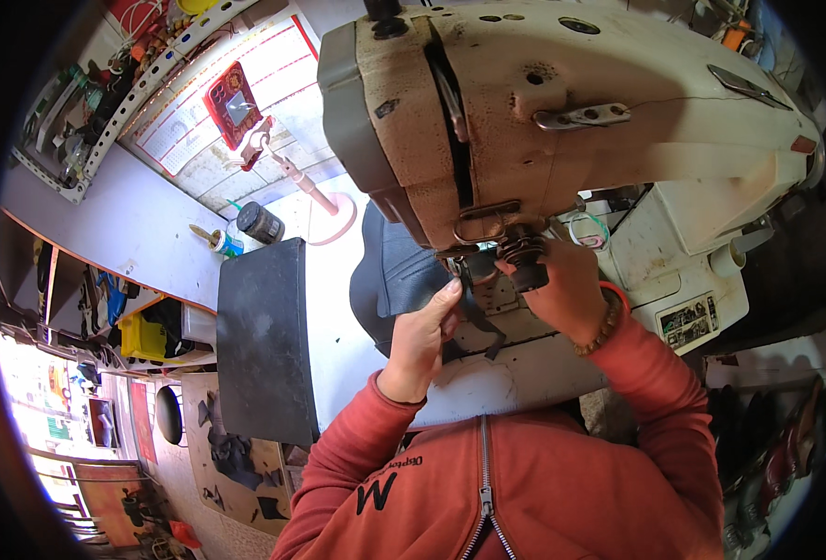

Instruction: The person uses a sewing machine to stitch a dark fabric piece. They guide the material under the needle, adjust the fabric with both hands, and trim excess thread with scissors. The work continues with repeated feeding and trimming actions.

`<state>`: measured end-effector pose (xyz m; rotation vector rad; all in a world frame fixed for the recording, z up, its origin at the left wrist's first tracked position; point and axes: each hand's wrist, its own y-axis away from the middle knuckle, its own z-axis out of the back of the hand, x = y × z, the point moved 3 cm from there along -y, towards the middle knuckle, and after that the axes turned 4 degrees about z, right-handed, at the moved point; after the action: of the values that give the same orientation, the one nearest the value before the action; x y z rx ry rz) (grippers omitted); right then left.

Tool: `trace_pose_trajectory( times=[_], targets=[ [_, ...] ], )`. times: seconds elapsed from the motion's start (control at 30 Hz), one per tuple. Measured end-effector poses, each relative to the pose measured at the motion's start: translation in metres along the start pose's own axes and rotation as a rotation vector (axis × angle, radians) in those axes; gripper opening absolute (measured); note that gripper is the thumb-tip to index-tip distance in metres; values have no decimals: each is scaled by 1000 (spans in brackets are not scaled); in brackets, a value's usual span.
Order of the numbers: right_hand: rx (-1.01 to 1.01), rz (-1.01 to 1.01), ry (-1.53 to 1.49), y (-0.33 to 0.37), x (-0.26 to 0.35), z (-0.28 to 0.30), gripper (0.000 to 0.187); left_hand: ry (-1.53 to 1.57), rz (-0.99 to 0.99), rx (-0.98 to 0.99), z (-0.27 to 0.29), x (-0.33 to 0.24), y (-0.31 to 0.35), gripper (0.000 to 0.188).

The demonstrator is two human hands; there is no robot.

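A large, worn beige sewing machine [506,121] stands over the white table. Under its head lies a black leather piece [404,275] with stitched-looking seam lines. My left hand [418,345] is closed on the leather's near right edge, its thumb up close to the needle area. From beside that thumb a narrow black strip [483,327] hangs toward me. My right hand [572,294] is curled in behind the dark round tension knob [525,266], by the needle. Its fingertips are largely hidden there, so what they pinch does not show.
On the table's left lies a black flat board [264,341]. Behind it are a dark jar [261,223], a small glue pot [226,243] and a pink stand [329,219] holding a red-cased phone [234,107]. Shoes [786,448] fill a rack at lower right.
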<state>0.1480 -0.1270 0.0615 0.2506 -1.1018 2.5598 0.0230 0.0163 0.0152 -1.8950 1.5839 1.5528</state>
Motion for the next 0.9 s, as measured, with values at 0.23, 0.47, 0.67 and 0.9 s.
trace_pose_trajectory(
  times=[0.23,0.47,0.67,0.9],
  targets=[
    [-44,446,-139,29,35,20,49,24,-38,-53,-4,1,-1,13],
    [-169,359,80,11,-9,-5,49,48,2,-96,-6,-3,3,12],
    [-174,210,-13,12,-35,-29,25,90,94,-38,-2,0,6,15],
    [-114,92,-100,15,-29,-22,28,120,50,17,2,5,8,17]
  ],
)
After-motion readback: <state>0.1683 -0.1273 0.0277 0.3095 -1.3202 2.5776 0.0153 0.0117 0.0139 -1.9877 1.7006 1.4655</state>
